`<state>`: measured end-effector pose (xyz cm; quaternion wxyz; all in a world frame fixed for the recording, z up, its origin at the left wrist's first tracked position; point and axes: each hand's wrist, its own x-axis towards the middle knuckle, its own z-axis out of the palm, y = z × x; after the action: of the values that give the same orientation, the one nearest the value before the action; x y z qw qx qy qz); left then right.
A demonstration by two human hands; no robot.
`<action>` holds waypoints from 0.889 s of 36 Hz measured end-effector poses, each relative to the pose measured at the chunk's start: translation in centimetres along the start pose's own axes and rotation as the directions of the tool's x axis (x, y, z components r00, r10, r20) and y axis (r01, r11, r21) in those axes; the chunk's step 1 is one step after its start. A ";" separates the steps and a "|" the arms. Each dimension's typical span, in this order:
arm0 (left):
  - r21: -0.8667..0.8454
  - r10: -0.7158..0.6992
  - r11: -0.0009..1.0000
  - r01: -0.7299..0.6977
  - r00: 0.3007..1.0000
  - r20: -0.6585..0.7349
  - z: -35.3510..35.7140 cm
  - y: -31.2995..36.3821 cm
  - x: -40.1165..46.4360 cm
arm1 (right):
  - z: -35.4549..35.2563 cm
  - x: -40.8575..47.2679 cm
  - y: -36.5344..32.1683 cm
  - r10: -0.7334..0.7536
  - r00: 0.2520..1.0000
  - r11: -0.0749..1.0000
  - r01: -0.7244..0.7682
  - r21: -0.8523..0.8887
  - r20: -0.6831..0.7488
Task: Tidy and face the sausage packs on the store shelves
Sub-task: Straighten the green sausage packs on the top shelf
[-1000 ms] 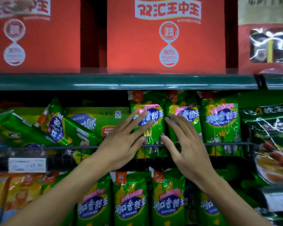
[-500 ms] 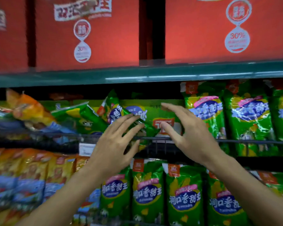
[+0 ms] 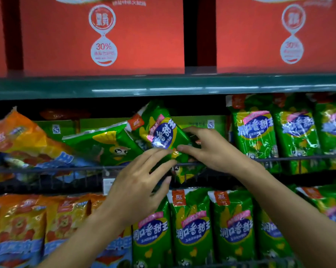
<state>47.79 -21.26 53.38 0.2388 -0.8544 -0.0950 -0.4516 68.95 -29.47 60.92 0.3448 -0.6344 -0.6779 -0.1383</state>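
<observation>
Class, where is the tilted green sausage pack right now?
Head view, centre of the middle shelf: the tilted green sausage pack sits between the left hand and right hand, beside a toppled green pack.

"30%" on red carton [image 3: 103, 46], "润口香甜王" on green pack [image 3: 192, 229]

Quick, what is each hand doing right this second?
Left hand: fingers straight, tips touching the lower edge of the tilted green sausage pack, not curled round it.
Right hand: pinching that same pack between thumb and fingers.
</observation>
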 end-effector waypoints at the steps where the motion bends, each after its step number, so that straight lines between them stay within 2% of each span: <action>1: -0.021 -0.013 1.000 0.012 1.000 -0.004 0.0 0.1 0.1 | -0.2 -0.3 0.4 0.014 1.000 1.000 -0.014 0.001 -0.029; 4: -0.125 -0.096 0.988 0.096 0.995 0.003 -0.1 0.8 0.6 | -1.1 -1.6 1.5 0.073 0.994 0.997 -0.070 0.045 -0.081; 7: -0.289 -0.268 0.917 0.273 0.962 0.060 0.1 1.6 2.0 | -1.9 -2.3 3.1 0.126 0.990 0.989 -0.121 0.079 -0.065; 10: -0.398 -0.446 0.781 0.482 0.876 0.185 0.6 2.0 4.0 | -2.5 -2.8 4.1 0.166 0.985 0.976 -0.157 0.153 -0.048; 15: -0.449 -0.538 0.594 0.667 0.745 0.395 1.2 1.6 8.2 | -2.2 -3.0 4.6 0.174 0.985 0.953 -0.164 0.255 -0.019; 18: -0.481 -0.481 0.531 0.698 0.715 0.507 1.4 0.9 9.7 | -2.1 -2.7 5.0 0.166 0.986 0.943 -0.157 0.292 -0.007; 25: -0.536 -0.483 0.376 0.756 0.654 0.583 1.9 -0.1 10.3 | -2.3 -2.2 5.2 0.196 0.980 0.894 -0.193 0.404 0.035; 27: -0.561 -0.480 0.345 0.753 0.655 0.583 2.1 -0.3 10.1 | -2.4 -2.1 5.2 0.199 0.978 0.876 -0.206 0.436 0.062; 32: -0.674 -0.468 0.283 0.682 0.712 0.524 2.6 -0.4 9.6 | -2.4 -1.9 5.6 0.149 0.981 0.853 -0.190 0.486 0.122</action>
<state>55.03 -20.14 60.16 -0.3922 -0.8076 -0.1968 -0.3941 74.94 -31.53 60.06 0.4794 -0.5870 -0.6452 0.0964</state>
